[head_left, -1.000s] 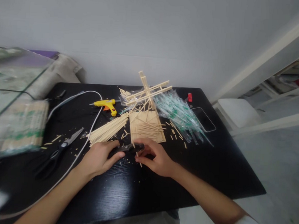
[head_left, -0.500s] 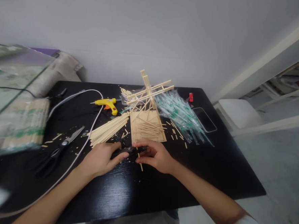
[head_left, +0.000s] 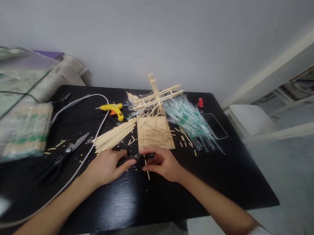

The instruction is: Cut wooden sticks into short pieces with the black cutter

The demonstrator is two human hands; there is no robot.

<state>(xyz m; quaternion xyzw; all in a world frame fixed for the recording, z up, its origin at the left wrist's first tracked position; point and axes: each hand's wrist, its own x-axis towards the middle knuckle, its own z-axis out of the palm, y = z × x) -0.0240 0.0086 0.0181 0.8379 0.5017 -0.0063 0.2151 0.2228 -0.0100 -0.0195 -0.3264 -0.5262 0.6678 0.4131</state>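
Note:
My left hand (head_left: 106, 167) is closed round a dark hand tool (head_left: 125, 160) that looks like pliers, though its jaws are partly hidden. Thumb and fingers of my right hand (head_left: 164, 164) pinch a thin wooden stick (head_left: 147, 172) at the tool's far end. The stick's lower end points towards me. Just beyond both hands lies a flat wooden stick panel (head_left: 142, 141) with short loose sticks (head_left: 157, 136) piled on it. A cross-shaped stick frame (head_left: 155, 94) rises at its back. A bundle of long sticks (head_left: 116, 134) lies left of the panel.
On the black table (head_left: 195, 190) are a yellow glue gun (head_left: 115, 109), open scissors (head_left: 68, 150) and a white cable (head_left: 99, 131). Plastic wrappers (head_left: 191, 119), a phone (head_left: 215, 125) and a red lighter (head_left: 200, 102) lie right. Packed sticks (head_left: 28, 129) stand left.
Almost nothing differs. Both hands keep the same hold on the tool and stick; the view has shifted very slightly.

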